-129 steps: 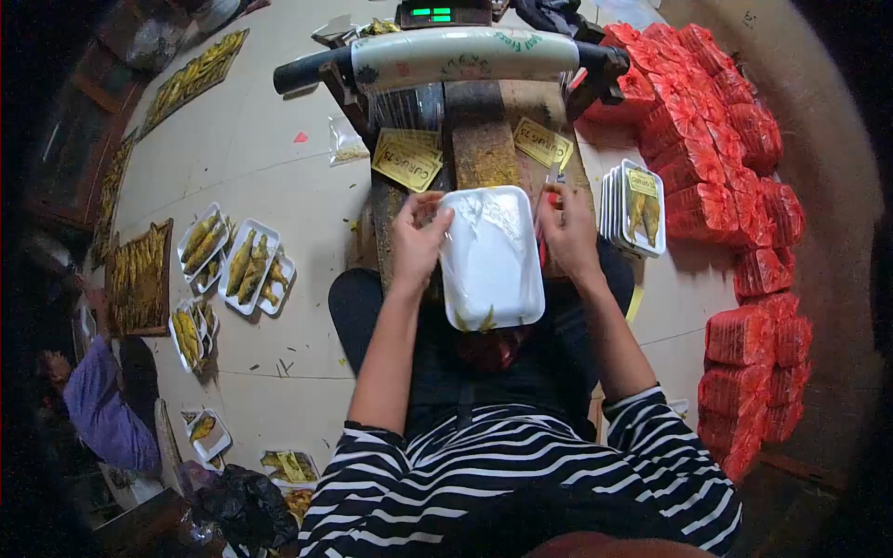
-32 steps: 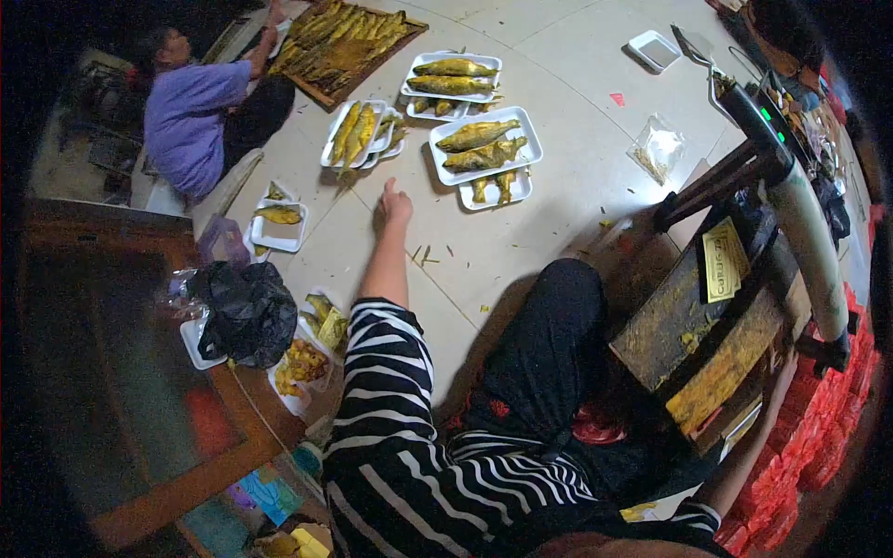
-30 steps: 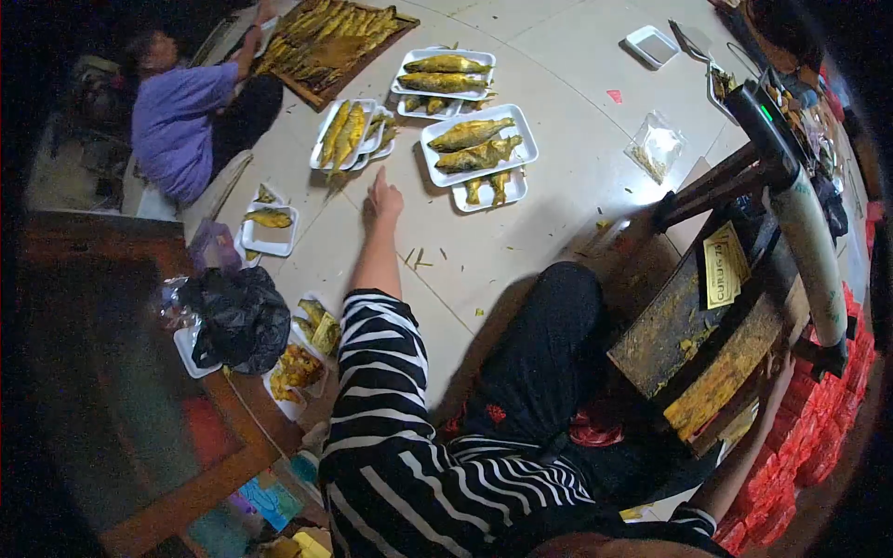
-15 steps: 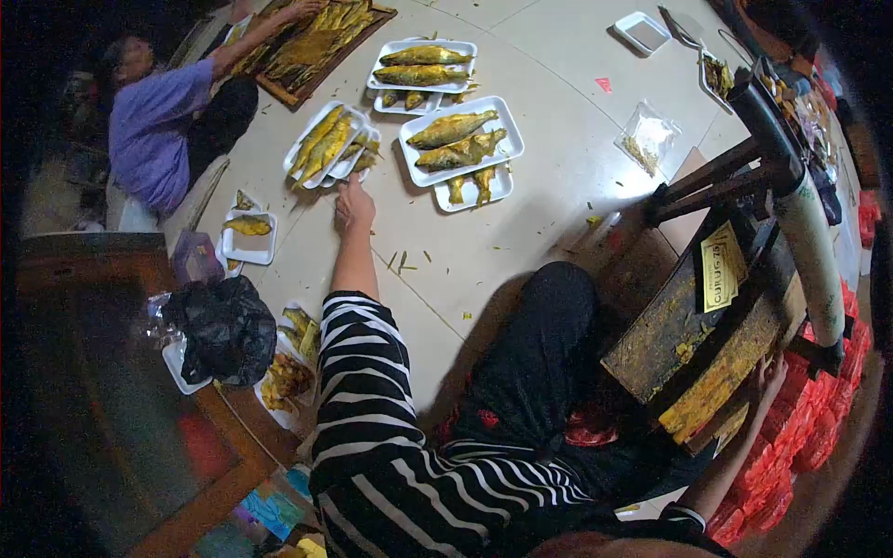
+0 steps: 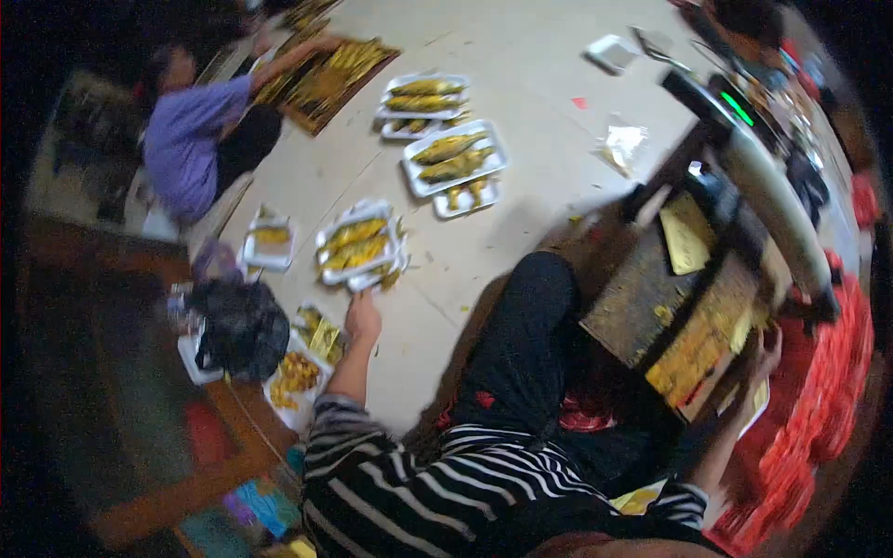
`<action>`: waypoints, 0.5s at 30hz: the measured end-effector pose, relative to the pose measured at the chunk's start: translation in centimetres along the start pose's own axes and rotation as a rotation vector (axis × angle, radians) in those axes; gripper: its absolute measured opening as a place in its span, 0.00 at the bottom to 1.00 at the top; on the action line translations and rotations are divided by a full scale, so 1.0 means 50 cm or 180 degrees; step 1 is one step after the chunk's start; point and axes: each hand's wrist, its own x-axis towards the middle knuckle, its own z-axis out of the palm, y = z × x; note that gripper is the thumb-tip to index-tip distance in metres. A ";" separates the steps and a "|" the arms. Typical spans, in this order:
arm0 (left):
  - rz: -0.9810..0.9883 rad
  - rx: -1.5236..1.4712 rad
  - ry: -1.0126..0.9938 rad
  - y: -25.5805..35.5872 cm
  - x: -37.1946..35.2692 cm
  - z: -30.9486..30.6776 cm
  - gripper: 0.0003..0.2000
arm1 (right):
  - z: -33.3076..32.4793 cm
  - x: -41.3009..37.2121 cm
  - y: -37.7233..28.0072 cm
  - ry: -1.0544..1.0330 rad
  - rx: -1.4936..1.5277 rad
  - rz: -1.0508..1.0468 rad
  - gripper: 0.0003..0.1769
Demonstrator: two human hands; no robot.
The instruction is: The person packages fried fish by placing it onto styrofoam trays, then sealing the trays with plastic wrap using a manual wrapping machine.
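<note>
My left hand (image 5: 364,318) pinches the near edge of a stack of white foam trays (image 5: 359,244). Yellow fish (image 5: 353,249) lie side by side on the top tray. On my other side, my right hand (image 5: 766,352) is at the edge of a stained wooden board (image 5: 699,358) on a wrapping stand with a thick pale roll (image 5: 781,214). A pale yellow slip (image 5: 741,331) is close by its fingers. Blur hides whether those fingers hold anything. A yellow printed label (image 5: 686,234) lies further up the stand.
More fish trays (image 5: 456,158) stand stacked ahead on the tiled floor. A black plastic bag (image 5: 237,325) and a tray of yellow pieces (image 5: 296,377) are at left. Red plastic (image 5: 809,409) lines the right. A person in purple (image 5: 191,139) sits by a wooden fish rack (image 5: 339,84).
My left hand has drawn the tray stack across the floor toward me, away from the other trays. My right hand has shifted slightly up along the board. The view has turned a little.
</note>
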 end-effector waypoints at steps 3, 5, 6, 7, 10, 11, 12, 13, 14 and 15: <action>-0.0404 -0.1516 0.0640 -0.038 -0.020 0.055 0.10 | 0.010 -0.025 -0.143 0.0188 -0.0768 0.0153 0.09; -0.1852 -0.2893 0.0817 -0.104 0.035 0.098 0.11 | 0.013 -0.030 -0.163 0.0038 -0.0545 0.0466 0.08; -0.2000 -0.3002 0.0813 -0.102 0.053 0.071 0.11 | 0.012 -0.029 -0.151 -0.0056 0.0161 0.0143 0.09; -0.2150 -0.3042 0.0830 -0.104 0.068 0.048 0.11 | 0.008 -0.035 -0.130 0.0340 0.0258 -0.0063 0.10; -0.2313 -0.2958 0.0928 -0.089 0.110 0.002 0.12 | -0.019 -0.075 -0.234 0.1204 0.0009 0.0376 0.11; -0.2316 -0.2927 0.0996 -0.082 0.117 -0.007 0.12 | -0.021 -0.106 -0.212 0.1164 0.0375 0.0564 0.10; -0.2311 -0.2913 0.1066 -0.076 0.120 -0.013 0.12 | -0.018 -0.138 -0.202 0.1109 0.0770 0.0722 0.08; -0.2312 -0.2901 0.1166 -0.076 0.122 -0.020 0.12 | -0.003 -0.179 -0.233 0.1075 0.1353 0.1316 0.08; -0.2306 -0.2898 0.1256 -0.070 0.124 -0.028 0.13 | 0.026 -0.219 -0.286 0.1013 0.1939 0.1877 0.08; -0.2274 -0.2906 0.1349 -0.067 0.125 -0.034 0.13 | 0.064 -0.252 -0.330 0.1136 0.2761 0.2050 0.08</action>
